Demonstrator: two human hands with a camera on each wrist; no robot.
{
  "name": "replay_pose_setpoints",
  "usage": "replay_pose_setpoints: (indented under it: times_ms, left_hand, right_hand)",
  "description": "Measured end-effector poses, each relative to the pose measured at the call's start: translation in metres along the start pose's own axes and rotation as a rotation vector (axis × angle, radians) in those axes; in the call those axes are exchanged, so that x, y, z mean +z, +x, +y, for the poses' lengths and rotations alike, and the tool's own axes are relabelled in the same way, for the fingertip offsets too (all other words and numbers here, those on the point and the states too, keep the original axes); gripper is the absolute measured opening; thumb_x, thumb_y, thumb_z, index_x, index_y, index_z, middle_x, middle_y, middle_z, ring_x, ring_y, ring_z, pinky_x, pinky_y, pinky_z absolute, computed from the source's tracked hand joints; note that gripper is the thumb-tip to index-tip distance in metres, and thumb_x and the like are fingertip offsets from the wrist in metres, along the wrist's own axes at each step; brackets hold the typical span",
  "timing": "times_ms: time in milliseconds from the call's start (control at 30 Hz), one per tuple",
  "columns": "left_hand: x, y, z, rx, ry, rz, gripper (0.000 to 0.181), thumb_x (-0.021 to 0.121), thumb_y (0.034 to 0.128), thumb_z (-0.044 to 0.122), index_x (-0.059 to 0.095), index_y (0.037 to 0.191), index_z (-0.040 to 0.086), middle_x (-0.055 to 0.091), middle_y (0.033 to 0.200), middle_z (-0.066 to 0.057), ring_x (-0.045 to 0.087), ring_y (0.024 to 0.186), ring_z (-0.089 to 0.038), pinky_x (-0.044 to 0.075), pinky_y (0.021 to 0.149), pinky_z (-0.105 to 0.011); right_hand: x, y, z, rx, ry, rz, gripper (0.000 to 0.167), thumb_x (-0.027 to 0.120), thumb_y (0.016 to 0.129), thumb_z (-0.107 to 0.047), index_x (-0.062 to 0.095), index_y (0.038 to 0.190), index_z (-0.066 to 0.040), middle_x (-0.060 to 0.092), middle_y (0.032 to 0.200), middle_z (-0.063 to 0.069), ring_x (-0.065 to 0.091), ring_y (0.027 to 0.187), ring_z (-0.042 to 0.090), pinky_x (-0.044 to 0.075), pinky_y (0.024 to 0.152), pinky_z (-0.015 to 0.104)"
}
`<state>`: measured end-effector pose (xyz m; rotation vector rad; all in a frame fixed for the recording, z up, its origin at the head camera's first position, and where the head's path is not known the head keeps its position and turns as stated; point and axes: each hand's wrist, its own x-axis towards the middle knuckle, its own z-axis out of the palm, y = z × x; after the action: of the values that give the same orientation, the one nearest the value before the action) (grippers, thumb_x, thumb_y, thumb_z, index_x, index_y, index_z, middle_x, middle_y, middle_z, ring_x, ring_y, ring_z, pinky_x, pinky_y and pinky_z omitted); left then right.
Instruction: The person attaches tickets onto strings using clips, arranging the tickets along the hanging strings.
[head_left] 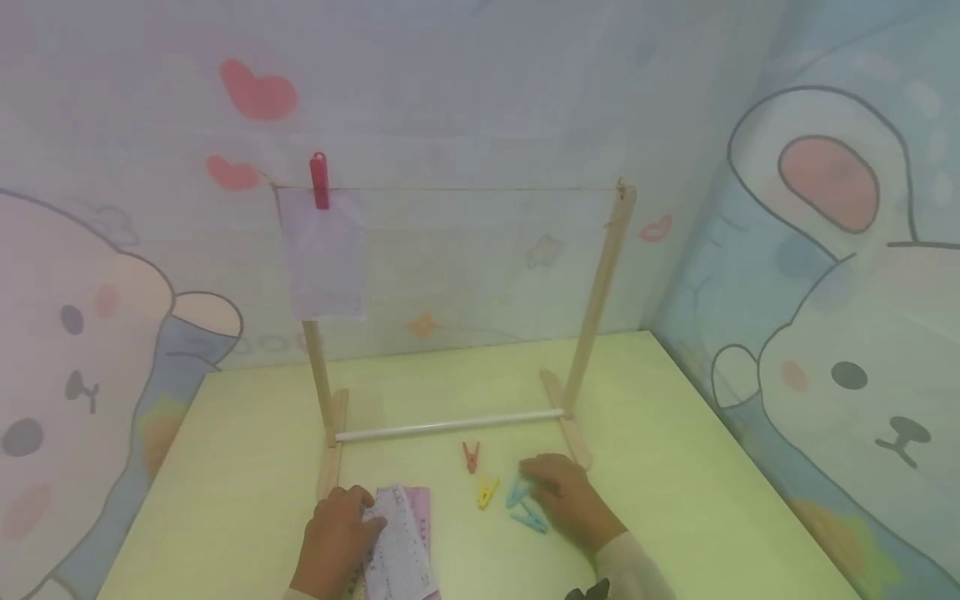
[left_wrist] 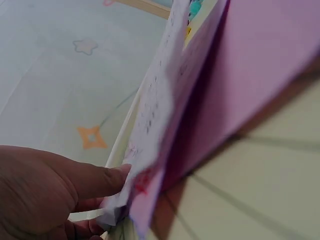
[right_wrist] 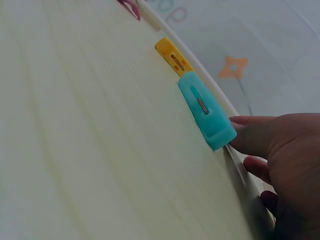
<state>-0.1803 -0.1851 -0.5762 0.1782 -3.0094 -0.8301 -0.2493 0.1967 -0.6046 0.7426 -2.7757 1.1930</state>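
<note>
My left hand [head_left: 335, 537] lies over the left edge of printed papers [head_left: 399, 546], white on top of pink. In the left wrist view its thumb and fingers pinch the edge of the white paper [left_wrist: 150, 120], while the pink paper [left_wrist: 265, 55] fans out beneath. Over at the right, my right hand [head_left: 566, 496] hovers by two light-blue clothespins [head_left: 531, 518]. The right wrist view puts its thumb tip at the end of a blue clothespin [right_wrist: 205, 110], with the other fingers spread behind. Whether the thumb touches that clothespin cannot be made out.
Yellow [head_left: 487, 492] and red [head_left: 471, 457] clothespins lie between the hands. Behind stands a wooden frame [head_left: 600, 292] with a string across its top and a white bar [head_left: 450, 426] low down. A pale sheet [head_left: 326, 258] hangs there from a red clothespin [head_left: 319, 181].
</note>
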Motion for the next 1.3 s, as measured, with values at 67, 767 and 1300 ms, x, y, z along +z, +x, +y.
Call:
replay_pose_setpoints:
  times_ms: [67, 767, 1300]
  left_hand:
    - [0.001, 0.000, -0.001, 0.008, 0.010, 0.012, 0.045, 0.084, 0.0839, 0.025, 0.069, 0.117, -0.001, 0.060, 0.102, -0.014, 0.058, 0.087, -0.028, 0.054, 0.075, -0.052]
    - [-0.007, -0.003, -0.002, 0.004, -0.065, 0.064, 0.007, 0.074, 0.0934, 0.017, 0.069, 0.092, 0.013, 0.064, 0.092, -0.003, 0.062, 0.084, -0.022, 0.054, 0.072, -0.047]
    - [-0.020, -0.004, -0.004, 0.023, -0.363, 0.279, 0.020, 0.073, 0.0963, 0.014, 0.056, 0.108, 0.015, 0.074, 0.111, -0.015, 0.071, 0.089, -0.025, 0.059, 0.077, -0.044]
  right_hand:
    - [0.002, 0.001, 0.002, -0.027, -0.026, 0.010, 0.036, 0.073, 0.096, -0.019, 0.070, 0.131, -0.025, 0.063, 0.138, -0.012, 0.052, 0.135, 0.025, 0.036, 0.116, 0.055]
    - [0.002, 0.003, -0.002, 0.126, 0.080, 0.037, 0.022, 0.078, 0.091, -0.040, 0.073, 0.113, -0.037, 0.070, 0.117, -0.020, 0.063, 0.121, 0.017, 0.045, 0.109, 0.052]
    - [-0.009, 0.000, -0.022, 0.195, 0.254, 0.098, 0.030, 0.076, 0.094, -0.031, 0.074, 0.120, -0.018, 0.073, 0.119, -0.006, 0.065, 0.122, 0.026, 0.046, 0.110, 0.054]
